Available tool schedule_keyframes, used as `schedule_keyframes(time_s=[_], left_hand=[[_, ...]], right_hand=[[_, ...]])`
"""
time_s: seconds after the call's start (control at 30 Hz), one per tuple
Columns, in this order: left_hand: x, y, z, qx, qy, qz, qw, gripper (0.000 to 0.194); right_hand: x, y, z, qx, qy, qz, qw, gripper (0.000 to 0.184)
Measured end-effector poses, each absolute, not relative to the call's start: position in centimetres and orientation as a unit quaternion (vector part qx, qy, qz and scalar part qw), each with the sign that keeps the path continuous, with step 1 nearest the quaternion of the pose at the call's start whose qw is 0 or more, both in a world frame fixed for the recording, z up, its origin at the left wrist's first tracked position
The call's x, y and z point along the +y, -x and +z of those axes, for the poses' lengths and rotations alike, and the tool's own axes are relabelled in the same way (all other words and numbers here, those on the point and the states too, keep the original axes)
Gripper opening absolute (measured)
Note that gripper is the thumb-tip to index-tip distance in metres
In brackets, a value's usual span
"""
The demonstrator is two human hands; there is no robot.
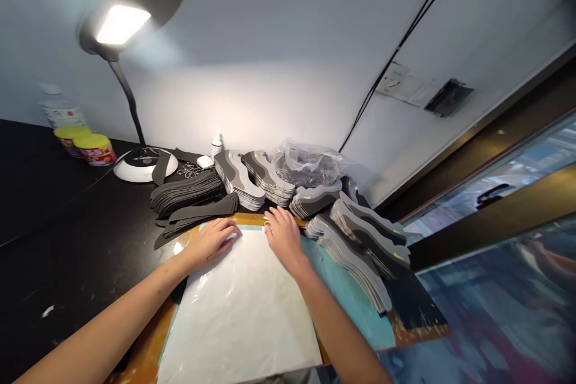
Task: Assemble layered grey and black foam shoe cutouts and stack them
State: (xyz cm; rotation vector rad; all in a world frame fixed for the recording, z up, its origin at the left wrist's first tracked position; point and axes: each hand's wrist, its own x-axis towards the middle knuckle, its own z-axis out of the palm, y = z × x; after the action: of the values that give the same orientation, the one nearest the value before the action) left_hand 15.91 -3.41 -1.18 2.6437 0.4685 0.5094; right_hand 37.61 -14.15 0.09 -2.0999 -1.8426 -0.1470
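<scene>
A white sheet with a glossy surface lies before me over a light blue-green sheet and an orange-brown board. My left hand rests on its far left corner, fingers stretched forward; a small white spot shows by its fingertips. Flat at the far right corner is my right hand, with a ring on one finger and fingers slightly apart. Just beyond the left hand are stacked dark grey curved strips. Stacks of grey shoe-upper pieces with small yellow-green marks stand past the right hand, and more stacks lie to its right.
A lit desk lamp stands at the back left, near two yellow-lidded tubs and a clear bottle. Along the wall are a small white bottle and a crumpled plastic bag. A metal-framed window borders the right side.
</scene>
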Motion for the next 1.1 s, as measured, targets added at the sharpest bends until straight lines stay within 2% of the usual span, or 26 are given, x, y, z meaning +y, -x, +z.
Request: schedule_keyframes(time_s=[0.07, 0.2, 0.33, 0.4, 0.53, 0.63, 0.83, 1.1], left_hand=[[-3.4, -15.8, -1.1, 0.166, -0.947, 0.178, 0.207, 0.030], [-3.3, -15.7, -0.5, 0.180, -0.944, 0.146, 0.234, 0.031], [-3.2, -15.7, -0.4, 0.174, -0.941, 0.162, 0.240, 0.030], [-2.7, -15.5, -0.7, 0.201, -0.936, 0.213, 0.194, 0.029], [-1.1, -14.9, -1.7, 0.339, -0.889, 0.308, 0.030, 0.033], [0.0, -14.4, -2.4, 0.382, -0.886, 0.262, -0.023, 0.042], [0.0, -13.9, -2.5, 0.382, -0.898, 0.218, -0.015, 0.034], [-0.8, -14.1, -1.3, 0.415, -0.876, 0.246, -0.003, 0.032]], right_hand=[[-13.2, -37.3, -1.6, -0.639, 0.740, -0.026, 0.208, 0.043], [-13.0, -38.8, -3.4, -0.616, 0.731, 0.029, 0.291, 0.035], [-13.1, -40.3, -3.6, -0.609, 0.719, 0.041, 0.332, 0.041], [-12.9, -40.4, -3.8, -0.599, 0.711, 0.050, 0.366, 0.041], [-12.6, -40.2, -4.4, -0.581, 0.688, 0.090, 0.425, 0.036], [-12.6, -40.1, -4.6, -0.579, 0.680, 0.108, 0.436, 0.034], [-12.6, -40.2, -4.3, -0.565, 0.667, 0.113, 0.472, 0.043], [-13.3, -39.6, -2.9, -0.618, 0.656, 0.010, 0.434, 0.042]])
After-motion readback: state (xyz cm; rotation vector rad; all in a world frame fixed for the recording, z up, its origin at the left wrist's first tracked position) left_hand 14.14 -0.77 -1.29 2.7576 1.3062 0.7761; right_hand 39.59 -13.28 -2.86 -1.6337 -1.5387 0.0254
